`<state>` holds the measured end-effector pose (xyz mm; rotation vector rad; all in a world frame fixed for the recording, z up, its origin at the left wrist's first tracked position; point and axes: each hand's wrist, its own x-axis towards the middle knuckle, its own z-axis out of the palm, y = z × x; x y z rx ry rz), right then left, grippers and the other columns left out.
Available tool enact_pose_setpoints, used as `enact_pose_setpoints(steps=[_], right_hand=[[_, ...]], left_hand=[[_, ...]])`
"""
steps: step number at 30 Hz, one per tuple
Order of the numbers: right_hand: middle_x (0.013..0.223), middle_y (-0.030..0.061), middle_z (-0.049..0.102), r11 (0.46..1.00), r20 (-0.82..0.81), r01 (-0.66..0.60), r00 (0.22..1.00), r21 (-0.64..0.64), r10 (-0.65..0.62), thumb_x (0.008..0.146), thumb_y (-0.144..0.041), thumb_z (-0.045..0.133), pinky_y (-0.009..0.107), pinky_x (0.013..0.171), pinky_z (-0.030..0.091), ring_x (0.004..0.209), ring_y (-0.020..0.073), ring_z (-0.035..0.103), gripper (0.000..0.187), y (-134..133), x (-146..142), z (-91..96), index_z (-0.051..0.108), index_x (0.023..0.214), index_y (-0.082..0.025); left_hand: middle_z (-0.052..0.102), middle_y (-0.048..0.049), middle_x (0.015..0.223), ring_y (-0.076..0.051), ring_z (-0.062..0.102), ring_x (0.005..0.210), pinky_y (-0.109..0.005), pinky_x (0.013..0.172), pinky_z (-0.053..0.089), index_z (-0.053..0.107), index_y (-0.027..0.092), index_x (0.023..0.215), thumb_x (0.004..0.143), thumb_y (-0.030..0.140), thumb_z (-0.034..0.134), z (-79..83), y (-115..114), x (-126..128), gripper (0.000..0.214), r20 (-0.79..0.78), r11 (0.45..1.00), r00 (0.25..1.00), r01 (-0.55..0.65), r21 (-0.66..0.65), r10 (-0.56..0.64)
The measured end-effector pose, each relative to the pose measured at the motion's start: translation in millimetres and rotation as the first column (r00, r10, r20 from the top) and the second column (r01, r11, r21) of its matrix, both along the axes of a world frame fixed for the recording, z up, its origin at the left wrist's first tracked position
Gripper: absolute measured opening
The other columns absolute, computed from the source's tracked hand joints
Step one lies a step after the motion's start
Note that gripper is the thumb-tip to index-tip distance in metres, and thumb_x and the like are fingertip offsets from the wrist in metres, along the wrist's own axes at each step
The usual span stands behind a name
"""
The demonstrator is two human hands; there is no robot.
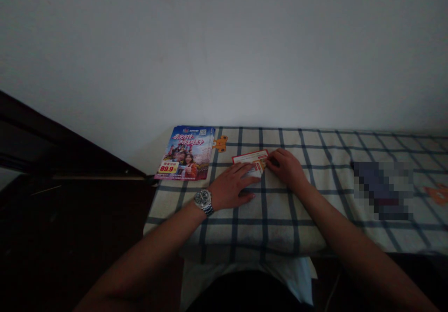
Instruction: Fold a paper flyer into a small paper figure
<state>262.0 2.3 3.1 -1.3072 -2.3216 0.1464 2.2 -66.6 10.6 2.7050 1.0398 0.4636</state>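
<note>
A printed leaflet (249, 157) with a red border lies on the checked cloth, one part of it apparently folded over. My left hand (231, 186), wearing a metal wristwatch (203, 202), rests on its near left part with fingers spread flat. At the leaflet's right edge, my right hand (284, 165) has thumb and fingers pinched together on the paper. My fingers cover much of the leaflet, so its full shape is hidden. To the left sits a stack of colourful flyers (185, 153) with "89.9" printed on the top one.
The checked cloth (280, 209) covers a surface that runs along a pale wall (224, 60). On the right lies a dark, pixelated object (381, 190). A dark wooden piece of furniture (52, 134) stands at the left, beyond the cloth's left edge.
</note>
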Motion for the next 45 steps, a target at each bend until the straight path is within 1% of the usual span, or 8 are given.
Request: enact_pose_setpoints(steps=[4, 13, 18, 22, 31, 35, 40, 45], right_hand=[[0.088, 0.0055, 0.064, 0.999, 0.017, 0.052, 0.998, -0.012, -0.052, 0.094, -0.026, 0.062, 0.033, 0.072, 0.044, 0.081, 0.0228, 0.06, 0.006, 5, 1, 4.4, 0.064, 0.09, -0.021], [0.085, 0.0051, 0.063, 0.998, -0.048, 0.061, 0.997, -0.017, -0.062, 0.092, -0.023, 0.061, 0.032, 0.066, 0.043, 0.075, 0.0211, 0.059, 0.007, 12, 2, 1.7, 0.062, 0.086, -0.021], [0.082, 0.0047, 0.062, 0.998, -0.121, 0.062, 0.991, -0.009, -0.062, 0.093, -0.025, 0.06, 0.032, 0.064, 0.044, 0.071, 0.0204, 0.058, 0.009, 10, 3, -0.3, 0.063, 0.086, -0.021], [0.084, 0.005, 0.062, 0.998, -0.127, 0.063, 0.99, 0.001, -0.063, 0.095, -0.026, 0.06, 0.032, 0.065, 0.045, 0.073, 0.0205, 0.059, 0.009, 8, 3, -0.4, 0.064, 0.087, -0.021], [0.088, 0.0055, 0.062, 1.0, -0.121, -0.016, 0.992, 0.014, 0.018, 0.096, -0.024, 0.061, 0.034, 0.071, 0.049, 0.079, 0.022, 0.061, 0.007, 5, 7, -2.2, 0.066, 0.094, -0.021], [0.096, 0.008, 0.066, 0.992, -0.111, -0.115, 0.987, 0.046, 0.119, 0.097, -0.025, 0.061, 0.038, 0.08, 0.053, 0.09, 0.0247, 0.063, 0.009, 5, 7, -2.8, 0.068, 0.1, -0.022], [0.113, 0.0105, 0.069, 0.963, -0.124, -0.257, 0.956, 0.084, 0.266, 0.098, -0.027, 0.063, 0.045, 0.094, 0.056, 0.106, 0.0263, 0.065, 0.014, 0, 2, -1.7, 0.072, 0.108, -0.024], [0.114, 0.0089, 0.071, 0.941, -0.131, -0.335, 0.932, 0.051, 0.339, 0.097, -0.027, 0.064, 0.046, 0.096, 0.057, 0.109, 0.0259, 0.066, 0.014, -4, -1, 1.0, 0.076, 0.104, -0.027]], left_hand=[[0.037, -0.0103, 0.162, -0.031, 0.031, 0.152, -0.05, 0.126, 0.026, 0.058, 0.028, 0.14, 0.095, 0.05, 0.062, 0.0, 0, 0, 0.05, -0.012, 1.0, 1.0, -0.005, 0.004, 0.005], [0.037, -0.0086, 0.163, -0.031, 0.034, 0.15, -0.05, 0.126, 0.027, 0.059, 0.029, 0.139, 0.095, 0.05, 0.062, 1.6, -1, -1, 0.049, -0.009, 1.0, 1.0, -0.011, -0.017, 0.011], [0.039, -0.0065, 0.162, -0.03, 0.035, 0.15, -0.052, 0.125, 0.029, 0.059, 0.03, 0.138, 0.094, 0.05, 0.063, 0.8, -1, 0, 0.048, 0.009, 1.0, 1.0, -0.013, -0.014, 0.013], [0.04, -0.0076, 0.16, -0.031, 0.036, 0.148, -0.052, 0.124, 0.03, 0.06, 0.03, 0.137, 0.094, 0.048, 0.063, 1.4, -1, 0, 0.047, 0.014, 1.0, 1.0, -0.018, -0.015, 0.018], [0.045, -0.0084, 0.157, -0.029, 0.037, 0.148, -0.052, 0.126, 0.028, 0.065, 0.026, 0.126, 0.097, 0.052, 0.06, -0.1, 6, -3, 0.039, 0.031, 1.0, 1.0, -0.007, 0.004, 0.007], [0.049, -0.0085, 0.155, -0.027, 0.034, 0.151, -0.052, 0.128, 0.023, 0.065, 0.025, 0.124, 0.098, 0.051, 0.059, 0.0, 8, -7, 0.038, 0.04, 1.0, 0.999, -0.015, 0.019, 0.014], [0.049, -0.0075, 0.155, -0.027, 0.035, 0.151, -0.05, 0.125, 0.031, 0.065, 0.026, 0.125, 0.098, 0.05, 0.06, 3.7, 8, -8, 0.037, 0.049, 1.0, 0.999, -0.016, -0.012, 0.017], [0.049, -0.0058, 0.155, -0.028, 0.038, 0.148, -0.052, 0.123, 0.033, 0.065, 0.028, 0.126, 0.097, 0.051, 0.06, 3.9, 8, -9, 0.038, 0.053, 0.999, 0.998, -0.026, -0.041, 0.029]])
